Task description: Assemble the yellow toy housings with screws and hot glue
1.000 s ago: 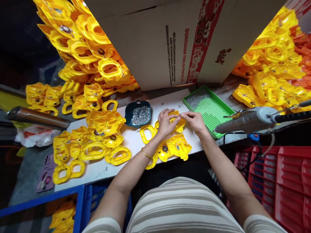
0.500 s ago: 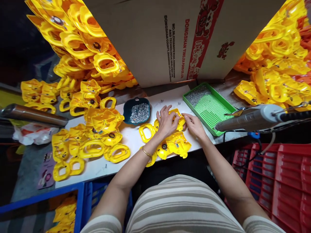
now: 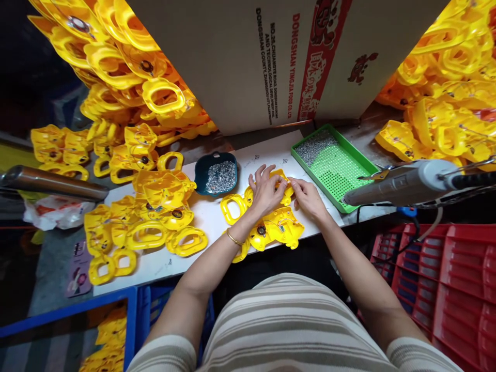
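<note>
My left hand [image 3: 267,190] lies over a yellow plastic shell [image 3: 288,195], with its thumb and fingers bent onto it. At the shell's right edge, the fingertips of my right hand [image 3: 309,199] are pressed together. Whatever they pinch is too small to make out. Just in front lies a second yellow shell [image 3: 279,227] with its hollow side up, showing a round dark speaker [image 3: 261,230], thin wires and a small circuit board. A yellow ring-shaped handle [image 3: 233,208] sticks out left of my left wrist.
A dark teal bowl [image 3: 220,175] and a green perforated tray [image 3: 349,160] hold small metal pieces. An electric screwdriver [image 3: 391,188] hangs at the right. Yellow shells [image 3: 163,194] are heaped at the left. A large carton [image 3: 248,67] stands behind; red crates [image 3: 457,279] sit lower right.
The camera view has shifted slightly. My right fingertips have moved a little closer to the left hand at the shell's edge; the left hand keeps its place on it.
</note>
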The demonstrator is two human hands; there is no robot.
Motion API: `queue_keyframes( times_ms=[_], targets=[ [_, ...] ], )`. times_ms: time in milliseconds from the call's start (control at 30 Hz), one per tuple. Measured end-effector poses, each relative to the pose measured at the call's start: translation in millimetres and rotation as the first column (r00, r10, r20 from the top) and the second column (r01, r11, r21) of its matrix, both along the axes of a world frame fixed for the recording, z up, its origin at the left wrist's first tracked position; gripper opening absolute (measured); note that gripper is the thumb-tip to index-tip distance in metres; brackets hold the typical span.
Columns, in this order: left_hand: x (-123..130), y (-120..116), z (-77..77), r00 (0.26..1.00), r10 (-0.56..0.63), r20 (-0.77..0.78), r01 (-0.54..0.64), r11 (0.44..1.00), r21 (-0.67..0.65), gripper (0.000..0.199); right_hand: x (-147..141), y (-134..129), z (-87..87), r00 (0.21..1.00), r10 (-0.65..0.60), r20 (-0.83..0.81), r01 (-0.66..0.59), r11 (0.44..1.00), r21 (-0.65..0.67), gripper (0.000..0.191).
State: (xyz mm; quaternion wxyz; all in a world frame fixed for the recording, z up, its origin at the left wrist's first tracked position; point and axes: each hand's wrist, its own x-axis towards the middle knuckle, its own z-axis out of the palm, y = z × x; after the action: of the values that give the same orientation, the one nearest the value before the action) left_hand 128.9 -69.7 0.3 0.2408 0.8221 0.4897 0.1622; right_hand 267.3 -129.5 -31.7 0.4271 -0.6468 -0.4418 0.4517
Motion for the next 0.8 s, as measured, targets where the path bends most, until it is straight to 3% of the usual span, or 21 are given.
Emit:
queue_keyframes(
  times_ms=[133,300,433,600,700,800],
  targets=[
    [1,0,-1.1,1.000,-0.001,-0.007,0.001,1.000,0.010,0.019,-1,1,0.8,0.998,-0.014,-0.054,0.013,1.000,-0.012,0.053],
    [1,1,-0.4,1.000,0.008,0.026,-0.008,1.000,-0.019,0.015,1,10,7.5,0.951,0.023,-0.308,-0.046,0.997,-0.068,0.047],
    [-2,2,0.9,0.998,0.011,0.060,-0.011,1.000,-0.007,0.013,4,18,19.2,0.915,0.035,-0.402,-0.097,0.986,-0.134,0.039],
    [-10,7,3.5,0.996,-0.027,0.084,0.029,0.999,-0.018,0.011,1,24,21.4,0.860,-0.010,-0.511,-0.083,0.984,-0.159,0.034],
    [-17,13,7.2,0.995,-0.062,0.084,0.066,0.997,-0.050,0.010,-5,26,20.2,0.837,-0.048,-0.544,-0.050,0.985,-0.165,0.038],
    [-25,22,15.8,0.984,-0.144,0.104,0.145,0.989,-0.003,0.010,-8,25,27.3,0.827,-0.051,-0.560,-0.035,0.989,-0.141,0.044]
  ],
)
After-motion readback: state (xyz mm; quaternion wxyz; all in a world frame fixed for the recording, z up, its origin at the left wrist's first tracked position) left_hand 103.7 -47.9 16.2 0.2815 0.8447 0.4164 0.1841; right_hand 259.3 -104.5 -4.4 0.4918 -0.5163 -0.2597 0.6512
